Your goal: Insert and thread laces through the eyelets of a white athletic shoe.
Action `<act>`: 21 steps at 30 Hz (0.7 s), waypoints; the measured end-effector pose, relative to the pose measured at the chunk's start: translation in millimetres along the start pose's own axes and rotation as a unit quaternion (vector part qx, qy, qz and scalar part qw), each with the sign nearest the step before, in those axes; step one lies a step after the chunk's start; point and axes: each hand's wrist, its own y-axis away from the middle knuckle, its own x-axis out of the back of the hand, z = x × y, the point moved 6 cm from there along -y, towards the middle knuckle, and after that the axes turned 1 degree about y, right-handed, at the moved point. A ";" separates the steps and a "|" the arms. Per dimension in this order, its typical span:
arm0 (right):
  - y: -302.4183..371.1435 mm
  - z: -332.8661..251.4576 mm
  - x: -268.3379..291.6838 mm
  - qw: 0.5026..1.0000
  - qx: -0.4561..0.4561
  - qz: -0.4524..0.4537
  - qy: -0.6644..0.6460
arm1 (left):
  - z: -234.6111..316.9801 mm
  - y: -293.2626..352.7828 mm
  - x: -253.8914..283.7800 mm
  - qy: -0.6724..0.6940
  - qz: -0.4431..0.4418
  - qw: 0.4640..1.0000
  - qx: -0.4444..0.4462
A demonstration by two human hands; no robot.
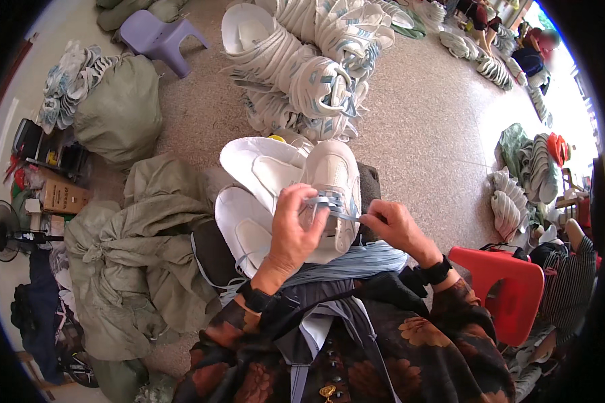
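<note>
A white shoe (333, 173) is held over the lap, its rounded toe pointed away from the body; a perforated toe panel is shown, and a blue-grey lace (347, 216) is threaded across the throat. The lacing is touched by the left hand (290, 232), thumb and fingers set about it; whether they are closed on the lace cannot be told. The lace is clamped between right-hand (398, 230) thumb and fingers and drawn sideways. Two white linings (245, 158) are exposed just left of the shoe. Loose laces (366, 258) are bunched below it. At left, two grey-green sacks (122, 111) are seen, the nearer knotted; their contents are hidden. A cardboard box (66, 197) is placed beyond.
</note>
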 end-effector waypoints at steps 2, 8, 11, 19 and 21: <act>3.7 2.0 13.5 1.000 0.021 0.002 0.022 | -12.2 4.0 -4.6 -0.047 0.012 0.999 -0.019; 45.2 40.9 72.4 0.987 -0.054 0.044 0.146 | -29.8 -2.8 -2.2 -0.012 -0.030 0.997 0.074; 61.6 64.0 86.1 0.980 -0.088 0.063 0.168 | -20.4 -3.3 -9.1 -0.049 -0.047 0.997 0.042; 48.7 72.1 57.0 0.985 -0.097 0.051 0.129 | -13.7 -1.2 -5.6 -0.086 -0.008 0.996 0.026; 32.9 52.0 41.2 0.995 -0.083 0.028 0.049 | -1.3 1.0 -1.9 -0.150 -0.002 0.988 -0.024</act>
